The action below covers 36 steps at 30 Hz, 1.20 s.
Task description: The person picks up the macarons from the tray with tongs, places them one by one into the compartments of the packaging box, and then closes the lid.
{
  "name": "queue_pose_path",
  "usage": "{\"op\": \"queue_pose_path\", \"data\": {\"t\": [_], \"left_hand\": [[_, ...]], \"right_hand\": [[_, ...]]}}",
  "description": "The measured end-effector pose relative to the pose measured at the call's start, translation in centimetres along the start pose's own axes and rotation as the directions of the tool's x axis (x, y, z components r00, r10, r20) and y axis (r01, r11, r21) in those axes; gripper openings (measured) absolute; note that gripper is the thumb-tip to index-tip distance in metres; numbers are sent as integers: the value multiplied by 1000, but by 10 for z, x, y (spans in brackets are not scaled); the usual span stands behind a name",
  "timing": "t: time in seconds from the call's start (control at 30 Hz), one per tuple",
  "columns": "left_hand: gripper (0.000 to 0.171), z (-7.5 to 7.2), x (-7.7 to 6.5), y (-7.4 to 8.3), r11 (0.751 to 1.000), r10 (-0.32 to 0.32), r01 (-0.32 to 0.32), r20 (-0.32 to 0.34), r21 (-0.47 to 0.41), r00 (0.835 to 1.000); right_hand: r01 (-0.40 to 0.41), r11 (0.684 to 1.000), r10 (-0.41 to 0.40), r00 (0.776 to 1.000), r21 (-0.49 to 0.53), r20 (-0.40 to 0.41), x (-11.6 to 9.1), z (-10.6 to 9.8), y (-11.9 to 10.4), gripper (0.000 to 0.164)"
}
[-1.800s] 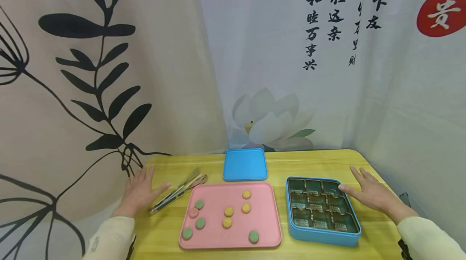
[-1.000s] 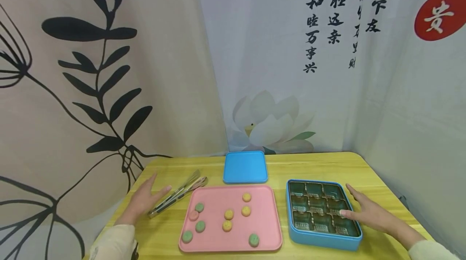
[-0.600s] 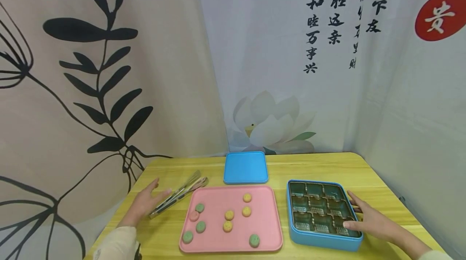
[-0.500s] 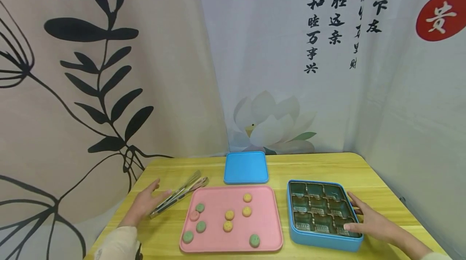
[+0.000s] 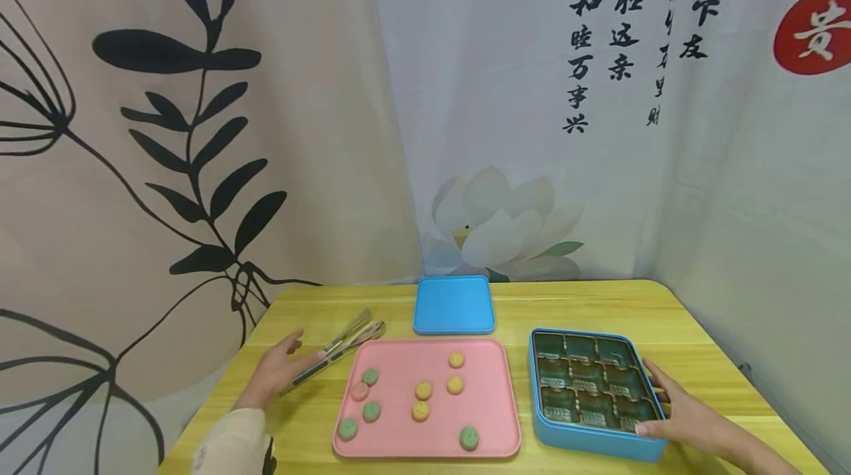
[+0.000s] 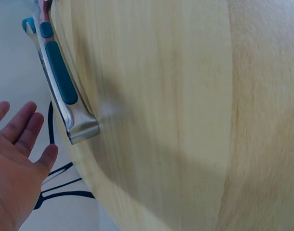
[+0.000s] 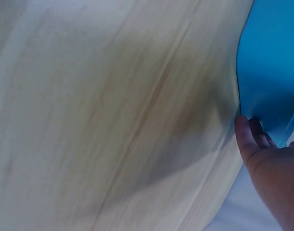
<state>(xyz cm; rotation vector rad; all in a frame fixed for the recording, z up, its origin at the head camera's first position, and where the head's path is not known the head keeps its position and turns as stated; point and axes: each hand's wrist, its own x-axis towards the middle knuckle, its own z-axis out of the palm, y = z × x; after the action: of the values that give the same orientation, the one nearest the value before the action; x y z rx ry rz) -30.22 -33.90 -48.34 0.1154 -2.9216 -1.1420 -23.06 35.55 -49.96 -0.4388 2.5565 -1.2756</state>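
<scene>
In the head view my left hand (image 5: 281,371) hovers with loosely spread fingers beside the metal tongs (image 5: 335,351). The left wrist view shows a gap between that hand (image 6: 19,159) and the end of the tongs (image 6: 62,77). On the right, my right hand (image 5: 688,412) holds the right side of a blue box (image 5: 598,439), its thumb over the rim and its fingers against the outer wall. A dark plastic insert (image 5: 588,375) with several compartments fills the box. In the right wrist view the fingers (image 7: 246,134) touch the blue wall (image 7: 269,62).
A pink tray (image 5: 492,386) lies mid-table, carrying several small round cookies: yellow (image 5: 420,411), green (image 5: 468,438) and one pink (image 5: 360,391). Behind it sits a flat blue lid or tray (image 5: 455,305). Printed curtains (image 5: 346,165) stand behind the yellow wood-grain table (image 5: 585,303).
My right hand has come down from above the box's right edge onto its side. My left hand has lowered and moved closer to the tongs. The view has shifted slightly.
</scene>
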Motion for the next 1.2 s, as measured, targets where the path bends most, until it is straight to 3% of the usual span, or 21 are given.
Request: {"op": "queue_pose_path", "data": {"t": [0.43,0.8,1.2], "left_hand": [[88,11,8,-14,1000,8,-8,-15,5,1000],[79,23,15,-28,999,-8,7,-21,-33,1000],[67,27,14,-28,998,6,-9,-48,-61,999]], "right_hand": [[-74,992,69,996,98,56,-1,1,1,105],[-105,990,100,993,90,66,1,2,2,104],[-122,990,118,991,76,62,1,5,4,109]]}}
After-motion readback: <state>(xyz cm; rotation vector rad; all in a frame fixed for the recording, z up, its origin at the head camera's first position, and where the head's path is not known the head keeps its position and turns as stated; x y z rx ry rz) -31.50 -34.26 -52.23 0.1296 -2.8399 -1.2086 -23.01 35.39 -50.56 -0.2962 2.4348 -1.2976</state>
